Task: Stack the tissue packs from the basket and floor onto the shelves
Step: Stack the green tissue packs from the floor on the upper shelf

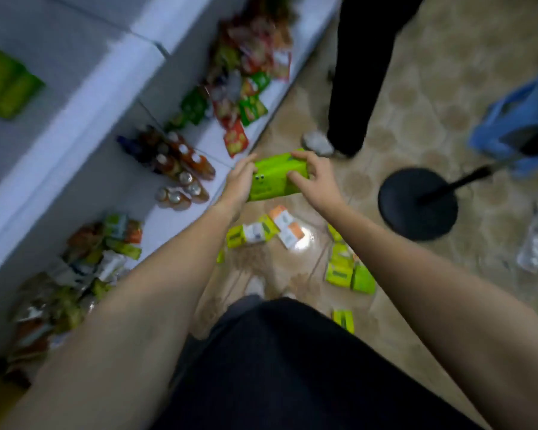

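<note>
A bright green tissue pack (274,178) hangs in the air over the floor, held between both hands. My left hand (239,181) grips its left end and my right hand (316,175) curls round its right end from above. Several green and orange-white tissue packs (264,231) lie on the floor below, with more green packs (348,271) to the right and one (343,319) near my leg. Green packs (7,82) lie on an upper white shelf (75,97) at the left. The frame is blurred.
The lower shelf holds bottles (180,172) and snack bags (249,79). Another person's dark-trousered legs (357,76) stand just beyond the pack. A black round stand base (416,203) and a blue basket (516,125) sit on the right.
</note>
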### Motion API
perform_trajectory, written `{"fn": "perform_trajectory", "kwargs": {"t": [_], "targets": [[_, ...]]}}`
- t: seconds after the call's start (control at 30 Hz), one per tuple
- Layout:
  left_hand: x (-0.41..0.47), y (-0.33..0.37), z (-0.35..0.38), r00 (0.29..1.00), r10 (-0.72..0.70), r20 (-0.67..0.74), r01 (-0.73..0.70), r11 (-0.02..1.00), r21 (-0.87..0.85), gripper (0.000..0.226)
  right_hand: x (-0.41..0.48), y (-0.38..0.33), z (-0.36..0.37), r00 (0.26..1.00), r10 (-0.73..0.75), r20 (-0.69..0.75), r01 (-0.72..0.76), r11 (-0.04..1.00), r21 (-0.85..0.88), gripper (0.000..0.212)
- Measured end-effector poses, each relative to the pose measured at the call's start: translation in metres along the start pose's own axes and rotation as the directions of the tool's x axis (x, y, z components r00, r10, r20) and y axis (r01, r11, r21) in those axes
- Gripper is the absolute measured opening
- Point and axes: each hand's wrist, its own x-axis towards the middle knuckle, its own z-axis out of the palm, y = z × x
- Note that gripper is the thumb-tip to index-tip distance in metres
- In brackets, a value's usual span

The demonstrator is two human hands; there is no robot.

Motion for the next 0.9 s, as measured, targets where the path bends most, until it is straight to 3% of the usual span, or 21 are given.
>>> {"fn": "perform_trajectory", "kwargs": {"t": [0.13,0.27,0.33,0.5,0.63,0.9], "targets": [[-0.028,0.099,-0.059,0.964,0.242,-0.106,-0.246,0.969,-0.025,0.035,0.02,-0.116,-0.006,0.948,-0.315,0.047,0.317,0.945,-0.081,0.048],[-0.067,0.177,-0.156,0.832,0.471,-0.292,-0.472,0.879,0.073,0.035,0.014,-0.24,0.023,0.793,-0.607,0.039,0.609,0.791,-0.059,0.051],[-0.085,0.2,-0.186,0.79,0.517,-0.328,-0.515,0.851,0.1,0.035,0.01,-0.277,0.034,0.771,-0.637,0.031,0.637,0.771,-0.012,0.049],[-0.147,0.215,-0.31,0.628,0.575,-0.524,-0.569,0.799,0.194,0.034,-0.033,-0.372,0.124,0.592,-0.8,0.101,0.794,0.6,0.094,0.049],[-0.186,0.201,-0.403,0.543,0.566,-0.62,-0.546,0.799,0.252,0.035,-0.064,-0.426,0.207,0.503,-0.855,0.126,0.839,0.518,0.169,0.045],[-0.24,0.154,-0.56,0.484,0.527,-0.699,-0.51,0.819,0.264,0.048,-0.113,-0.508,0.366,0.425,-0.877,0.225,0.823,0.478,0.308,0.04]]}}
